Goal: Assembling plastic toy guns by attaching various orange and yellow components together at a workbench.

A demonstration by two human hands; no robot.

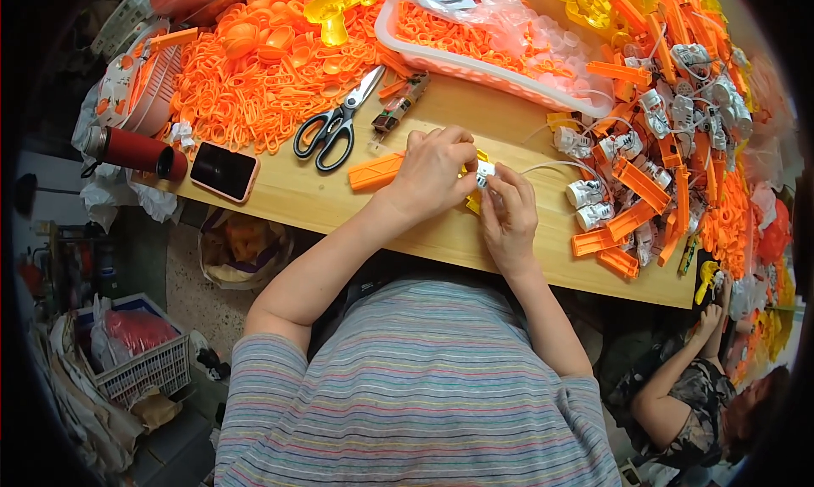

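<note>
Over the middle of the table, my left hand (434,172) and my right hand (511,211) are close together, fingers closed on one small assembly. Between my fingertips shows its white plastic part (485,172), from which a thin clear tube (551,164) runs right. Bits of yellow plastic (474,203) show beside it, mostly covered by my fingers. An orange channel-shaped piece (375,172) sticks out left from under my left hand; whether it joins the white part is hidden. Beyond my left hand lie black-handled scissors (346,117) and a small dark patterned tool or packet (400,105).
A heap of orange plastic parts (254,89) fills the far left, with a yellow toy-gun shell (341,11). Orange-and-white assemblies (632,169) pile up at right. A pink bin (500,73) stands behind. Phone (225,172) and red flask (136,152) lie left. Another person (691,398) works at lower right.
</note>
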